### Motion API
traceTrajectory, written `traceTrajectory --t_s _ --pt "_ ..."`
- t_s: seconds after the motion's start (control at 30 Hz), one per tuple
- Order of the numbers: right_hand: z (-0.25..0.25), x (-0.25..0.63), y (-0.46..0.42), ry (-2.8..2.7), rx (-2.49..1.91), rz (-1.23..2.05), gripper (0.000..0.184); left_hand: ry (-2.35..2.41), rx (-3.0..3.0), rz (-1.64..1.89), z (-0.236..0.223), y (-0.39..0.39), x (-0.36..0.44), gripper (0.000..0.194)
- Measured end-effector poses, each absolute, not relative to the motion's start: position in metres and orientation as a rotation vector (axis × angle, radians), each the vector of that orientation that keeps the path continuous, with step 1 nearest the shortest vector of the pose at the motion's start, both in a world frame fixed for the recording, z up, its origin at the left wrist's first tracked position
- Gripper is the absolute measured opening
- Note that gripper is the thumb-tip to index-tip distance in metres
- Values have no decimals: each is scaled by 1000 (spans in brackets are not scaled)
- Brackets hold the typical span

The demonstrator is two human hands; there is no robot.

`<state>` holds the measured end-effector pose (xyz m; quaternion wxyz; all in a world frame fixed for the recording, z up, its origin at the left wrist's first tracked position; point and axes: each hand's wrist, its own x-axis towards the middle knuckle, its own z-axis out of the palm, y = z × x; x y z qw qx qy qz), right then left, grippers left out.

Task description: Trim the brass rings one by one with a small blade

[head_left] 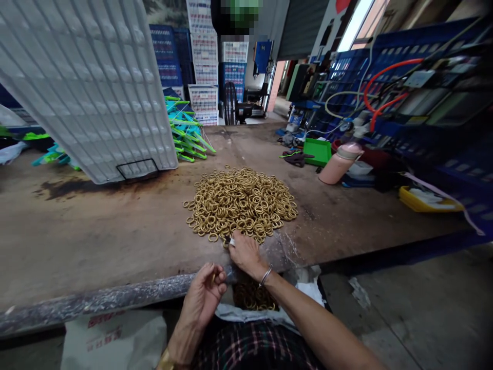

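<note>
A heap of gold-coloured metal rings (242, 198) lies on the brown table. At the heap's near edge is my right hand (248, 254), its fingers closed and pointing down by the rings. A small white and dark piece (230, 240) shows at those fingertips; whether it is a tool or a finger covering I cannot tell. My left hand (203, 294) is just off the table's front edge, palm turned up and fingers curled. A bit of a gold-coloured ring shows between its fingers. Below, an open sack (250, 314) at my lap has darker rings in it.
A ribbed white panel (96, 92) leans over the table's left side, with green plastic pieces (188, 133) behind it. On the right are a pink bottle (339, 165), a green tray (318, 150) and a yellow tray (427, 200). Stacked crates (203, 56) stand at the back.
</note>
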<state>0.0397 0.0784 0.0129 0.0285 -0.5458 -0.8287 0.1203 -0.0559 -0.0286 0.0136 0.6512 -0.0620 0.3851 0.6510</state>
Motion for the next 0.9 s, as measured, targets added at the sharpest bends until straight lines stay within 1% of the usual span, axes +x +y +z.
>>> traceTrajectory --t_s 0.17,0.27,0.37,0.5,0.6,0.73,0.9 --pt "13 50 83 -2492 -1609 486 15 931 -80 1459 18 -23 -58 13" --pt "10 58 85 -2361 -1470 671 11 981 -9 1433 20 -20 -56 22" --pt "9 65 81 -2162 -1304 859 12 1052 75 1432 20 -15 -50 33" --pt "13 67 72 -2007 -1147 1002 11 1143 221 1424 18 -6 -39 41" --pt "18 68 67 -1989 -1095 1087 10 1233 325 1391 15 -1 -36 38" --pt "26 72 69 -2013 -1075 1150 13 1456 529 1357 13 2 -37 30" --pt "28 72 74 -2044 -1091 1211 17 1594 887 1438 19 1 -38 17"
